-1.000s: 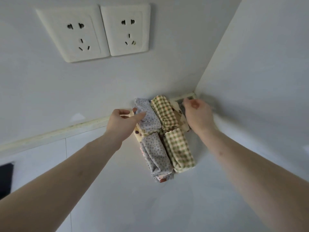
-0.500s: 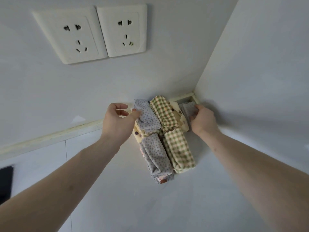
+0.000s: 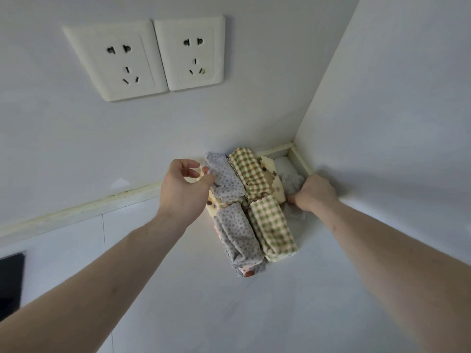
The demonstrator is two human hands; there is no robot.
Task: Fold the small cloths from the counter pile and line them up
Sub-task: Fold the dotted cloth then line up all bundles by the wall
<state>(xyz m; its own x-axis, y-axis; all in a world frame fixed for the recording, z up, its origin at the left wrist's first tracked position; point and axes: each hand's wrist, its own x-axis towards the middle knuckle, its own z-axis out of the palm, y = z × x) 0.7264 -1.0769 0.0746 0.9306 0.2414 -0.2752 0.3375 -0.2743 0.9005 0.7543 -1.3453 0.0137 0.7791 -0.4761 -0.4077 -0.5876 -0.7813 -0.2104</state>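
Note:
Folded small cloths stand lined up in the counter's back right corner. Two grey dotted cloths, far [image 3: 224,179] and near [image 3: 240,238], form the left column. Two green checked cloths, far [image 3: 248,171] and near [image 3: 274,228], sit beside them. A cream cloth [image 3: 271,174] peeks out to the right. My left hand [image 3: 182,189] touches the far grey dotted cloth's left edge with thumb and fingertip. My right hand [image 3: 314,192] grips a plain grey cloth [image 3: 291,183] at the right end of the row, by the side wall.
Two white wall sockets [image 3: 153,57] sit above on the back wall. A cream sealing strip [image 3: 84,210] runs along the counter's back edge. A side wall [image 3: 407,123] closes the right. A black object [image 3: 10,281] shows at the left edge. White counter [image 3: 254,314] lies in front.
My right hand has moved right and down, drawing a grey cloth out beside the cream one. My left hand has barely shifted at the grey dotted cloth.

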